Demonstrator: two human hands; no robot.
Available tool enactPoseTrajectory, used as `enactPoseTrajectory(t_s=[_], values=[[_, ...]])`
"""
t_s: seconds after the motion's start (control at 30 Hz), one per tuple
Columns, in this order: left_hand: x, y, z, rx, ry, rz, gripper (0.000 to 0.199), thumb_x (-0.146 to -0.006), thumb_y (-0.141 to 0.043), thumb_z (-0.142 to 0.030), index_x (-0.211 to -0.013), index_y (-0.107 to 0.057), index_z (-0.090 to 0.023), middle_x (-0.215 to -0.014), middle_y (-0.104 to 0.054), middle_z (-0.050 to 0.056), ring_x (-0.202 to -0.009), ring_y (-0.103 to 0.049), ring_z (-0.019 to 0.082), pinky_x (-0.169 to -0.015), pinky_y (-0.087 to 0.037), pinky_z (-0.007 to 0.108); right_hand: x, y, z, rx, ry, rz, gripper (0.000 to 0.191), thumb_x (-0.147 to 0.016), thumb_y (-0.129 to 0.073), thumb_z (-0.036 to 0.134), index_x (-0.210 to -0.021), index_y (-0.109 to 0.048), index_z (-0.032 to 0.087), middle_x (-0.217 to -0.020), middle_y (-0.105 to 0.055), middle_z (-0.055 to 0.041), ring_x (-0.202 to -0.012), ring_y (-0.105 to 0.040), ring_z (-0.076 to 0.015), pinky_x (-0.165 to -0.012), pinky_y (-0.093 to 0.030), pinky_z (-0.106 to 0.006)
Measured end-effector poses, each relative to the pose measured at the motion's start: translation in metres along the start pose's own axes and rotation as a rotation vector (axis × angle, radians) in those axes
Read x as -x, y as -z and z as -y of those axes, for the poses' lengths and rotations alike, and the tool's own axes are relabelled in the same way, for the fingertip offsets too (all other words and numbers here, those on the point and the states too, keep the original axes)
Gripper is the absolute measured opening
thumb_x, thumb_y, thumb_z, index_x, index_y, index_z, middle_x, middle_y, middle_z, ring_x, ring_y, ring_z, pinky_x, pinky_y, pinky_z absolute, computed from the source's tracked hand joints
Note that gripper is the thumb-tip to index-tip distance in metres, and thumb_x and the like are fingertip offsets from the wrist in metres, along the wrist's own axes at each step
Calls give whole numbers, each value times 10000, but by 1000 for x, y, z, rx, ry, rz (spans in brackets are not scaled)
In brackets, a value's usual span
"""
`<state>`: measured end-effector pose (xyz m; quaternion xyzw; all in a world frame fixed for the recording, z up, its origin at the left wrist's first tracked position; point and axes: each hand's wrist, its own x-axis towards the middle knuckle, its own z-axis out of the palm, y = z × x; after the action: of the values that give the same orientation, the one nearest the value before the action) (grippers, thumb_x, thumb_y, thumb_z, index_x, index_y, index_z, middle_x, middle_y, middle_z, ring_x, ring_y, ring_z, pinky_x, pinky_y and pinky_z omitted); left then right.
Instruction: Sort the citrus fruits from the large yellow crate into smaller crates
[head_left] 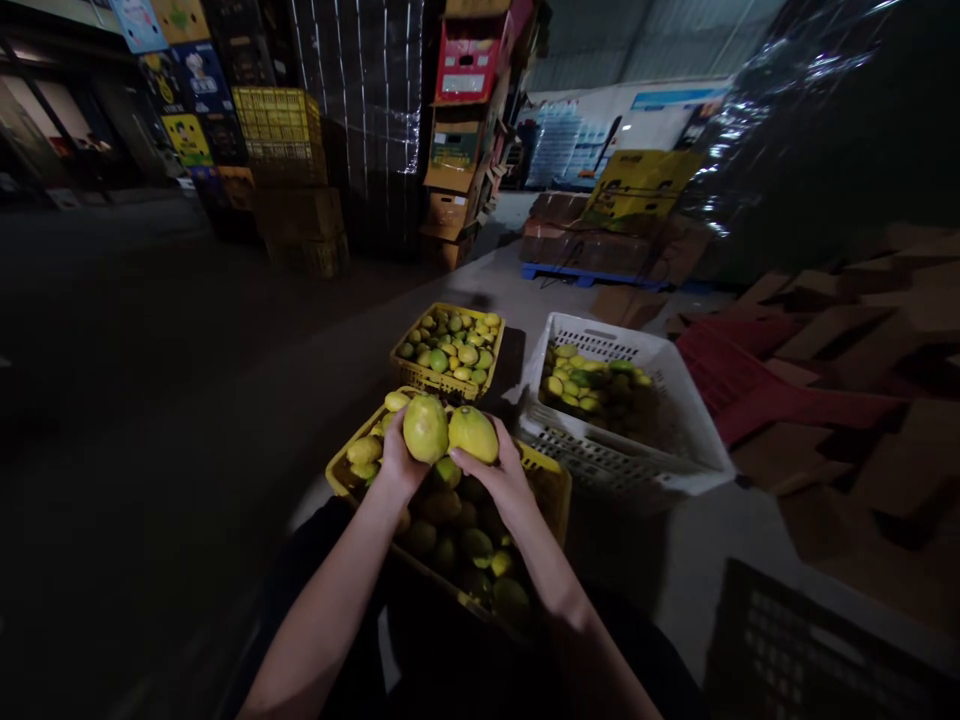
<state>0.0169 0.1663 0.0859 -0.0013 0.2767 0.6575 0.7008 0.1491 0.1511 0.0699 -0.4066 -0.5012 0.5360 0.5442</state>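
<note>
My left hand (400, 462) is wrapped round a yellow-green fruit (426, 429). Another yellow-green fruit (473, 435) sits in my right hand (504, 470), its fingers and thumb round the side. The two fruits are side by side, close together, above a near yellow crate (561, 500) that holds several yellow and green fruits. Beyond it stands a smaller-looking yellow crate (395, 364) full of similar fruits. To the right, a white crate (697, 425) holds more yellow and green fruits, mostly at its far left part.
Flattened cardboard (847, 345) and a red plastic item (712, 375) lie at the right. A dark crate (825, 650) is at the lower right. Behind are stacked boxes (454, 150), a yellow crate stack (279, 135) and a blue pallet (585, 276) with boxes.
</note>
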Motion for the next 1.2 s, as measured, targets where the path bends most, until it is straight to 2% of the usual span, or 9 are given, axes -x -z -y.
enactPoseTrajectory(t_s=[0.1, 0.2, 0.33, 0.5, 0.6, 0.77, 1.03, 1.13, 1.2], values=[[3, -2, -3, -42, -67, -10, 229, -887, -523, -246, -928, -735, -170, -743, -747, 52, -876, -753, 247, -892, -586, 349, 0, 0, 1, 30, 40, -6, 601, -561, -929, 270, -1095, -654, 287, -1152, -720, -5, -1140, -657, -267, -1007, -545, -382], [7, -3, -7, -104, -159, 41, 210, -842, -544, -242, -785, -727, -155, -710, -729, 63, -839, -740, 248, -850, -574, 340, 1, 3, 3, 37, 65, 26, 612, -545, -932, 262, -1093, -660, 290, -1199, -714, -12, -1201, -633, -277, -1089, -497, -405], [13, 2, -13, -198, -197, 102, 252, -818, -562, -249, -634, -704, -153, -635, -694, 82, -790, -729, 267, -789, -558, 347, 4, 8, 6, 29, 117, 150, 574, -550, -934, 272, -1067, -684, 304, -1210, -705, -20, -1194, -635, -288, -1072, -496, -409], [20, 11, -20, -334, -283, 225, 275, -794, -569, -169, -550, -695, -180, -635, -698, 84, -845, -724, 277, -826, -558, 348, 11, 15, 14, 146, 201, 235, 538, -569, -929, 260, -1058, -707, 282, -1094, -719, -28, -1070, -666, -277, -1016, -499, -400], [23, 12, -23, -311, -246, 202, 301, -807, -569, -155, -538, -697, -203, -625, -684, 79, -860, -718, 282, -837, -559, 352, 15, 17, 18, 161, 192, 246, 539, -556, -928, 261, -1050, -712, 271, -1079, -722, -33, -1051, -662, -285, -996, -504, -405], [25, 7, -22, -269, -235, 186, 347, -831, -542, -163, -518, -683, -212, -592, -656, 69, -753, -686, 245, -794, -559, 332, 16, 17, 17, 173, 206, 267, 519, -560, -915, 254, -1034, -705, 273, -1057, -724, -26, -1030, -669, -282, -980, -508, -403], [17, 6, -21, -205, -172, 141, 268, -806, -549, -186, -565, -667, -175, -565, -636, 50, -641, -654, 209, -748, -532, 333, 17, 16, 22, 184, 193, 241, 494, -560, -919, 274, -1011, -717, 278, -1068, -730, -23, -1047, -670, -287, -1001, -503, -408], [14, 5, -18, -138, -120, 65, 228, -809, -550, -191, -614, -665, -168, -588, -654, 41, -606, -640, 187, -749, -541, 324, 16, 13, 15, 134, 116, 181, 543, -490, -948, 305, -983, -724, 273, -1026, -742, -20, -1028, -679, -299, -978, -526, -429], [12, 5, -13, -88, -31, -5, 201, -827, -543, -202, -695, -687, -154, -646, -686, 51, -638, -664, 191, -778, -552, 321, 13, 9, 6, 68, 11, 60, 555, -494, -951, 376, -989, -724, 267, -1029, -751, -35, -1044, -682, -311, -959, -545, -440]])
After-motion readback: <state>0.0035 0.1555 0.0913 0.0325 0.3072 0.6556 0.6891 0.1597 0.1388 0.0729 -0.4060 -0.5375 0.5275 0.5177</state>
